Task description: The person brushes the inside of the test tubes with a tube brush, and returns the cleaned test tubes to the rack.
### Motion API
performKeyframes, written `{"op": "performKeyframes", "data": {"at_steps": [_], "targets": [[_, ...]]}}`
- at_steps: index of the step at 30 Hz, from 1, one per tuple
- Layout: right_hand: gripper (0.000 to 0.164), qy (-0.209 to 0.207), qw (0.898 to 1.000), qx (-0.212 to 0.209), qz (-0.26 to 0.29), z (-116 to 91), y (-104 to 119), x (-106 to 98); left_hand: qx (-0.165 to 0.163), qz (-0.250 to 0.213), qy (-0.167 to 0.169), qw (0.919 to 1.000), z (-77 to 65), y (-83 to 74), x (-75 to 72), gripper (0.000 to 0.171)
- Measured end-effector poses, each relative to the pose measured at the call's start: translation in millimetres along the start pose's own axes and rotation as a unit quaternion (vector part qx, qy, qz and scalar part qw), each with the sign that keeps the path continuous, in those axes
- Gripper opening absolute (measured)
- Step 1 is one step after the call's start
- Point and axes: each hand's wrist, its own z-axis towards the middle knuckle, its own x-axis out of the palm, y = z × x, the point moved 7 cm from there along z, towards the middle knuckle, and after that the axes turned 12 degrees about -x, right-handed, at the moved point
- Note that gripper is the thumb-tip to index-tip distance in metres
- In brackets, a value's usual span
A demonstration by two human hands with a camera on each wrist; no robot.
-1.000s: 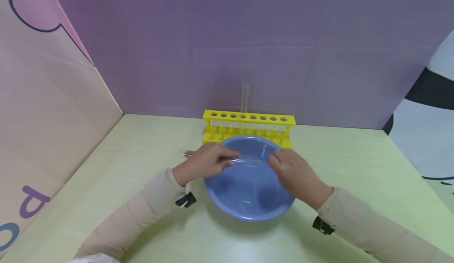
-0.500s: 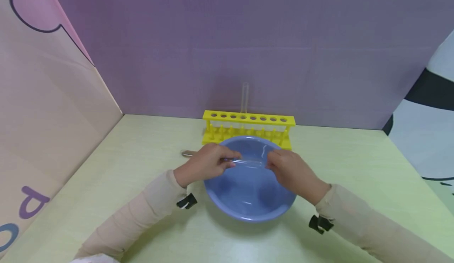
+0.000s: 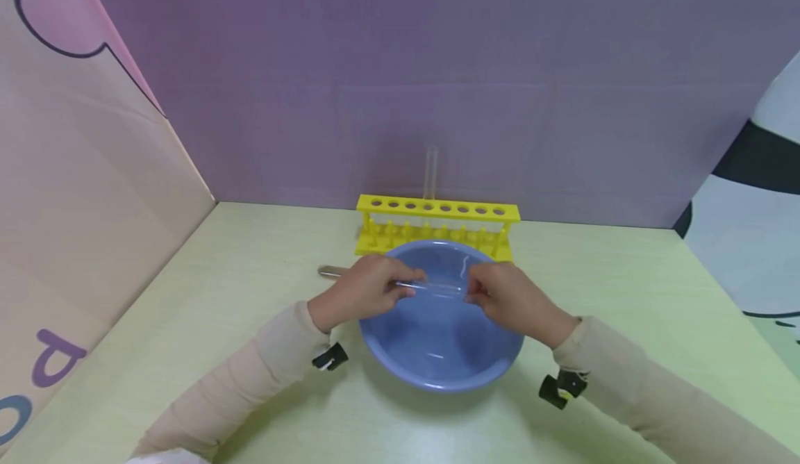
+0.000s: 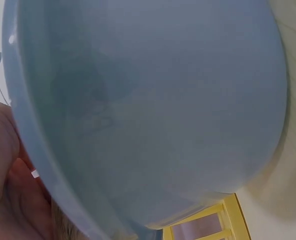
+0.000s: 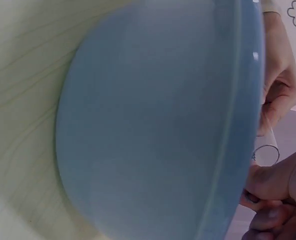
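Note:
Over the blue basin [image 3: 432,349], my left hand [image 3: 367,287] grips a clear glass test tube [image 3: 442,289] lying nearly level. Its closed end pokes out left of the hand, filled with the brown bristles of a test tube brush [image 3: 332,271]. In the right wrist view the open mouth of the tube faces my right hand [image 3: 515,305]. Thumb and curled fingers of that hand pinch the brush's thin handle right at the mouth, the handle itself mostly hidden. The basin's side blocks much of both wrist views.
A yellow test tube rack [image 3: 437,207] stands behind the basin, with a second clear test tube [image 3: 431,172] upright at it. A purple wall panel [image 3: 400,89] rises close behind, and a pale printed panel [image 3: 94,193] bounds the table [image 3: 250,255] on the left.
My right hand has moved a little left, nearer the tube's mouth. The brown bristles have slid further into the closed end. My left hand has hardly moved.

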Motion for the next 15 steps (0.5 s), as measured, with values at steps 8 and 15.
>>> {"op": "performKeyframes", "data": {"at_steps": [8, 15], "targets": [[0.023, 0.032, 0.998, 0.002, 0.056, -0.8, -5.3, 4.5, 0.009, 0.013, 0.007, 0.9998, 0.0, 0.6, 4.8, 0.026], [0.026, 0.059, 0.996, 0.017, 0.066, -0.8, -9.9, 2.4, 0.012, 0.025, 0.014, 0.9995, 1.2, -1.7, 6.2, 0.027]]}}
